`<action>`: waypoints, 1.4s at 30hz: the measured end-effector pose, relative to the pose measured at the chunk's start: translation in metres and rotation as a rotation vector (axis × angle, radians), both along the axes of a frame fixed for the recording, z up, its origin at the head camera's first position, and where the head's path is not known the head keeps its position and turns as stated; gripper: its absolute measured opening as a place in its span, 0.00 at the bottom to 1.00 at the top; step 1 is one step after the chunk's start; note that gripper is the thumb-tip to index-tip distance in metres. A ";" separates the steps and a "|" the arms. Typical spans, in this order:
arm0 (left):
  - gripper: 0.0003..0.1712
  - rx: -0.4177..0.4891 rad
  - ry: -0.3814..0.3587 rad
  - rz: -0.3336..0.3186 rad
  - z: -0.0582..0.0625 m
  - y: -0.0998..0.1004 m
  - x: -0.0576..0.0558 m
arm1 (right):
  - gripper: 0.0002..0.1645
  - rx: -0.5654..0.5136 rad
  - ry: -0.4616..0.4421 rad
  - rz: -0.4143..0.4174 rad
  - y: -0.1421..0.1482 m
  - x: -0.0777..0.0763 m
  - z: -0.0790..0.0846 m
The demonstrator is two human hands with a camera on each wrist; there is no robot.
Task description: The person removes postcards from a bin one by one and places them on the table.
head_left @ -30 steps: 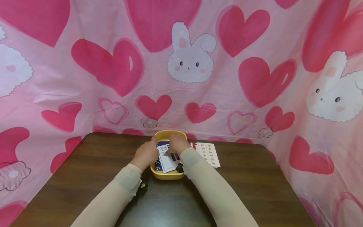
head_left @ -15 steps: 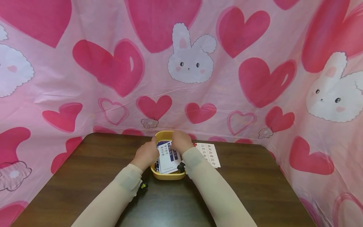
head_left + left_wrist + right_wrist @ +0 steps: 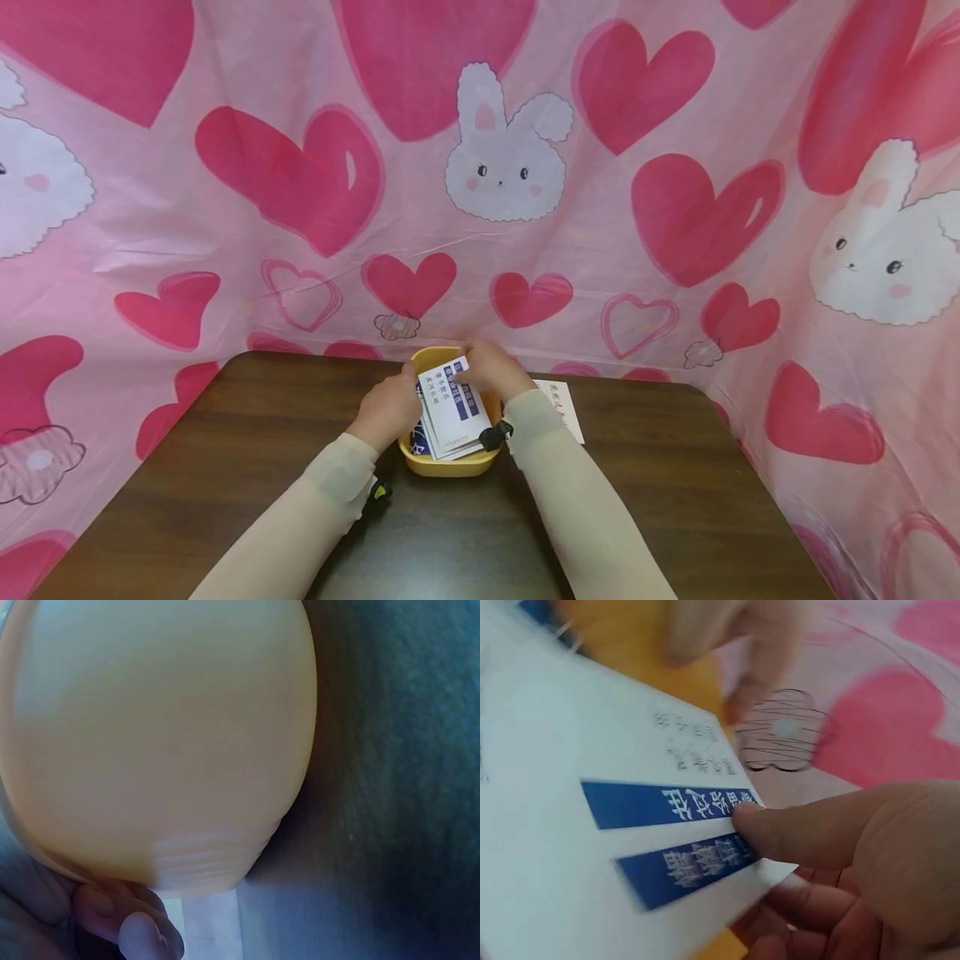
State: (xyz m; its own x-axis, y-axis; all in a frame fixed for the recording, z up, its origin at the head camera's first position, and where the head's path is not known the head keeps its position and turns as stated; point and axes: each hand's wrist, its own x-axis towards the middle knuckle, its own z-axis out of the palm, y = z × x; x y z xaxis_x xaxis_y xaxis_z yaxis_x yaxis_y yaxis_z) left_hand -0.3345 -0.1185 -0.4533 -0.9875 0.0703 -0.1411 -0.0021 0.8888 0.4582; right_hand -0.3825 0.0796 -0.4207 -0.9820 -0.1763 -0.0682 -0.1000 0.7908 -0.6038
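Basically, yel. bin (image 3: 450, 469) holds cards (image 3: 455, 414) (wht. w/ blue).

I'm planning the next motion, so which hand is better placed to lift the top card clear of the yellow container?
Probably the right hand, which pinches the top card at one end, while the left hand grips the side of the yellow container.

The tub (image 3: 450, 469) looks like smooth plastic with a soft sheen, cards (image 3: 547, 832) are matt paper, surface (image 3: 675, 475) is wood-grain and kinda glossy, backdrop (image 3: 465, 237) is thin, creased cloth-looking stuff.
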 end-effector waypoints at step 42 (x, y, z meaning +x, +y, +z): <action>0.52 -0.001 -0.021 0.016 0.000 0.001 -0.001 | 0.28 -0.392 -0.069 -0.249 0.178 0.000 0.007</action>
